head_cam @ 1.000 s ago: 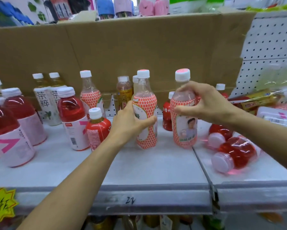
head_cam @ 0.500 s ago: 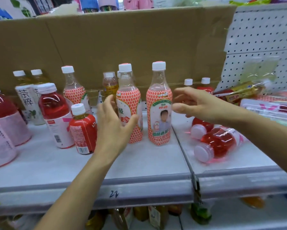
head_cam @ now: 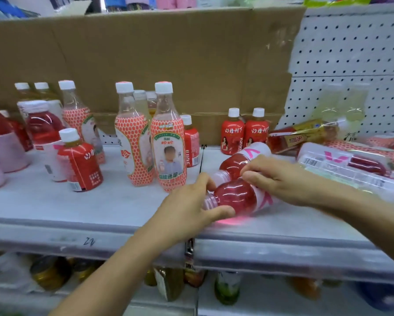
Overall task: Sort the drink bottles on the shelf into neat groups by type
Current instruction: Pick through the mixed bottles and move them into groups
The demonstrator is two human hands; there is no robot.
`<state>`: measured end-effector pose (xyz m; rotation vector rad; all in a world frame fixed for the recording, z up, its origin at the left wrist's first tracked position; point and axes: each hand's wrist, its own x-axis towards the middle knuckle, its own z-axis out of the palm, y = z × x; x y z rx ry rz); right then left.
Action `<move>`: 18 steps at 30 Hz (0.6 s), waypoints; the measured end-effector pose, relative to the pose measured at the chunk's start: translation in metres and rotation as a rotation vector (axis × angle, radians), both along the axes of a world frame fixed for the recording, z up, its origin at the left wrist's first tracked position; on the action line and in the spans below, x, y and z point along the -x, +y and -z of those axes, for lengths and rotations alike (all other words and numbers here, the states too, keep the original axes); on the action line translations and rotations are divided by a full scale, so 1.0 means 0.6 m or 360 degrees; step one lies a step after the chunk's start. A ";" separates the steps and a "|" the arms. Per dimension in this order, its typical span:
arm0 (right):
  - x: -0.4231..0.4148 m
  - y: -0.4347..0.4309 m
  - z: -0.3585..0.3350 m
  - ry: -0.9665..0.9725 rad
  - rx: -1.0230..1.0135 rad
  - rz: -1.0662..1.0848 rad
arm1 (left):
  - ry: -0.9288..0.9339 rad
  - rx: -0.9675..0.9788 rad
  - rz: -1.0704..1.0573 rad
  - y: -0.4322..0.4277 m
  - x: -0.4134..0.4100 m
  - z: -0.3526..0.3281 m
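Red bottle (head_cam: 233, 198) lies flat, held by left hand (head_cam: 189, 210) and right hand (head_cam: 280, 181).

I see bright, even light from above, with faint soft shadows. A pink glow pools on the shelf (head_cam: 77, 208) under the lying bottle (head_cam: 233, 198). The edges bow from the wide lens; the lower shelf (head_cam: 266, 303) is smeared with blur.

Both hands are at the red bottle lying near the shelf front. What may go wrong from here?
1. The lying red bottle is round and near the shelf edge; if the left hand or right hand slips, it may roll off.
2. Lifting it may set the second lying bottle rolling.
3. The left hand may bump the tall dotted bottle close by.
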<state>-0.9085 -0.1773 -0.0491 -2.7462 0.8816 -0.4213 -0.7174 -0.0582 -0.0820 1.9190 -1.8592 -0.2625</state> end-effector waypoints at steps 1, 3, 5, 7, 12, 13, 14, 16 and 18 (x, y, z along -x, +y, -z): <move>-0.001 -0.004 -0.004 0.0031 -0.0002 -0.0017 | 0.0105 -0.0013 -0.0019 -0.001 -0.001 0.001; -0.006 -0.015 -0.015 0.0068 -0.0022 -0.0060 | 0.0449 0.0002 -0.0070 0.000 -0.002 -0.001; -0.014 -0.029 -0.024 0.0037 -0.0052 -0.0110 | 0.0786 0.0113 -0.0158 0.001 0.002 -0.006; -0.023 -0.048 -0.033 -0.0011 -0.0023 -0.0143 | 0.0865 0.0302 -0.0289 0.002 0.007 -0.019; -0.043 -0.106 -0.047 0.0550 0.0190 -0.0171 | 0.0560 0.0768 -0.0410 0.013 0.000 -0.093; -0.051 -0.114 -0.041 0.0683 0.0208 -0.0144 | 0.0455 0.0793 -0.0388 0.014 -0.002 -0.110; -0.059 -0.121 -0.032 0.0750 0.0277 -0.0132 | 0.0346 0.0788 -0.0354 0.015 -0.001 -0.126; -0.080 -0.131 -0.009 0.0716 0.0545 -0.0142 | 0.0118 0.0714 -0.0304 0.010 0.007 -0.152; -0.093 -0.137 0.003 0.0629 0.0810 -0.0155 | -0.0056 0.0627 -0.0300 -0.001 0.018 -0.167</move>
